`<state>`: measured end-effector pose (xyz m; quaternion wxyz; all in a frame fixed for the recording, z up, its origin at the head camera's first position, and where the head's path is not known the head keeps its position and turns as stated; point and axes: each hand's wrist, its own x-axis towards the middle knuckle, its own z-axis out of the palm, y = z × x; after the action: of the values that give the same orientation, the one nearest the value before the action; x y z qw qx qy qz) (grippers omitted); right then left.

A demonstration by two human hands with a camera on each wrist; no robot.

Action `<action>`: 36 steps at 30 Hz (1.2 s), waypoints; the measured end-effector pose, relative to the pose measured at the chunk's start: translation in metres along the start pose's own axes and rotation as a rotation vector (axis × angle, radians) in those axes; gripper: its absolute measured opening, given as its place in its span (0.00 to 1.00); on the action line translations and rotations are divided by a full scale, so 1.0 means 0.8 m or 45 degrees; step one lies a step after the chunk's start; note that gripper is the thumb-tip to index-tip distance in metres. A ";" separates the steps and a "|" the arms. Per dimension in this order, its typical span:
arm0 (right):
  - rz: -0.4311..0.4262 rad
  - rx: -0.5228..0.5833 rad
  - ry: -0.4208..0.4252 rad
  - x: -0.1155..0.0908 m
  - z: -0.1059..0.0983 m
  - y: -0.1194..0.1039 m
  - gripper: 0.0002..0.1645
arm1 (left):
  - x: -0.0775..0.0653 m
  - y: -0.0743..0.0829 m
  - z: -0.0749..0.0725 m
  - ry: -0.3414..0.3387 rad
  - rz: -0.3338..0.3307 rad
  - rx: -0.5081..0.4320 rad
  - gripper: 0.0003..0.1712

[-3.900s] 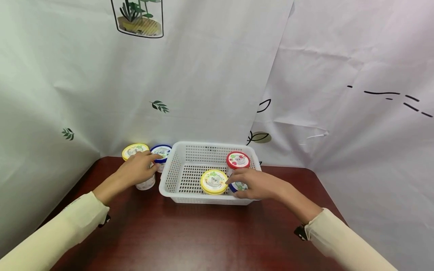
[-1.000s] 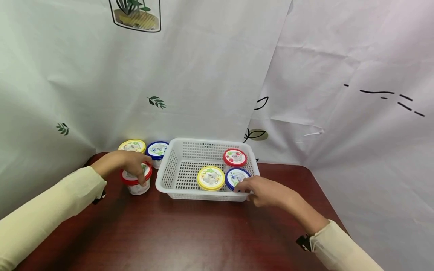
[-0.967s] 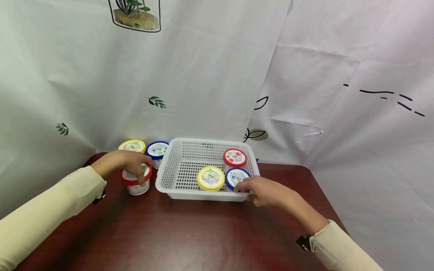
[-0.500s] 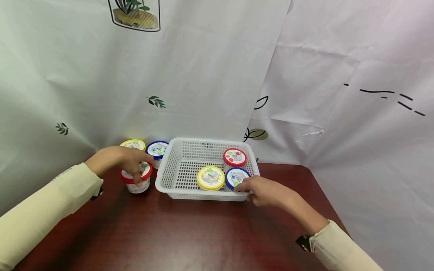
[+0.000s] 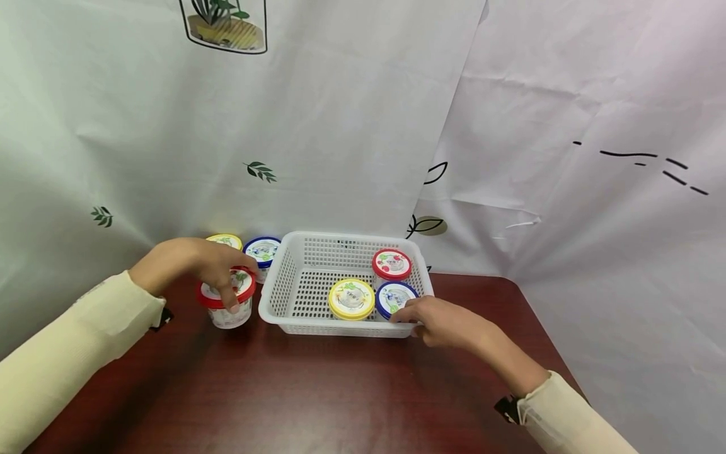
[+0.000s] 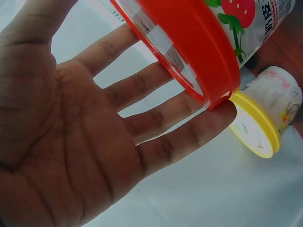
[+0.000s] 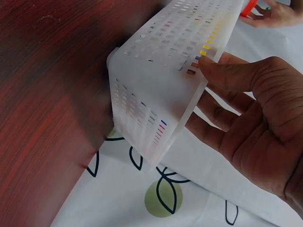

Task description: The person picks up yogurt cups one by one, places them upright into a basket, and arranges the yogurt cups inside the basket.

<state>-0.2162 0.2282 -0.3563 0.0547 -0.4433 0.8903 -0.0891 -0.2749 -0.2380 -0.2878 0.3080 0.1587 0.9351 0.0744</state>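
My left hand (image 5: 211, 263) holds a red-lidded plastic cup (image 5: 231, 315) by its lid, thumb at the near side and fingers around the far side. Strawberries are printed on its wall in the left wrist view, where the cup (image 6: 236, 28) looks tilted. My right hand (image 5: 445, 321) pinches the near right rim of a white slotted basket (image 5: 340, 328). The right wrist view shows the thumb (image 7: 222, 73) outside the basket wall and the other fingers over the rim. Inside the basket stand a yellow-lidded cup (image 5: 351, 299), a blue-lidded cup (image 5: 394, 296) and another red-lidded cup (image 5: 392, 265).
Behind my left hand stand a second yellow-lidded cup (image 5: 227, 240), partly hidden, and a second blue-lidded cup (image 5: 262, 251) beside the basket. A printed white sheet (image 5: 351, 126) hangs behind and around the dark red-brown table (image 5: 317, 391).
My right hand has shifted from above the blue-lidded cup to the basket rim. My left hand has taken the red-lidded cup by its lid; in the last second it moved slightly.
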 end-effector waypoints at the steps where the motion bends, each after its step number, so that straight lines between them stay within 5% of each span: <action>1: -0.001 0.001 0.001 0.000 0.000 0.000 0.31 | -0.002 0.001 -0.001 0.009 0.003 -0.001 0.56; 15: 0.000 -0.012 0.008 -0.001 0.000 -0.002 0.31 | -0.033 0.009 -0.024 0.159 0.020 -0.004 0.62; 36: -0.005 -0.007 0.009 -0.001 -0.003 -0.005 0.31 | -0.039 0.048 -0.047 0.176 0.104 0.017 0.57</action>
<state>-0.2134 0.2266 -0.3529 0.0502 -0.4450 0.8897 -0.0883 -0.2639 -0.2141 -0.2313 0.2382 0.1933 0.9474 0.0913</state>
